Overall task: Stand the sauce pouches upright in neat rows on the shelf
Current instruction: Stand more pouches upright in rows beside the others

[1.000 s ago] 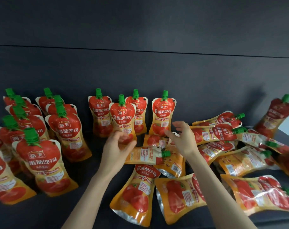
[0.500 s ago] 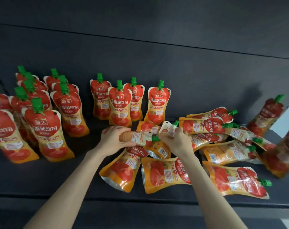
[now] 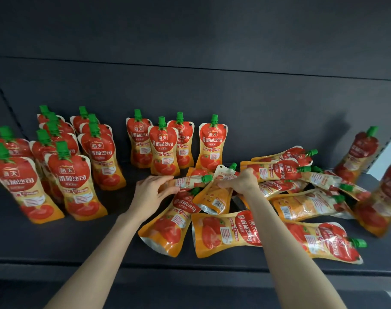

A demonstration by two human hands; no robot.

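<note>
Left hand [image 3: 152, 192] and right hand [image 3: 243, 182] reach onto a dark grey flat shelf board [image 3: 56, 241]. Standing red-and-orange foil sauce pouches [image 3: 161, 150], green caps up, form rows at left and rear centre. A heap of fallen pouches [image 3: 313, 204] lies at right, long axes mostly crosswise, caps rightward. Left fingers curl round a sideways pouch [image 3: 188, 181], cap pointing right. Right fingers clamp a tilted pouch [image 3: 214, 195], barcode side showing, cap up-right.
</note>
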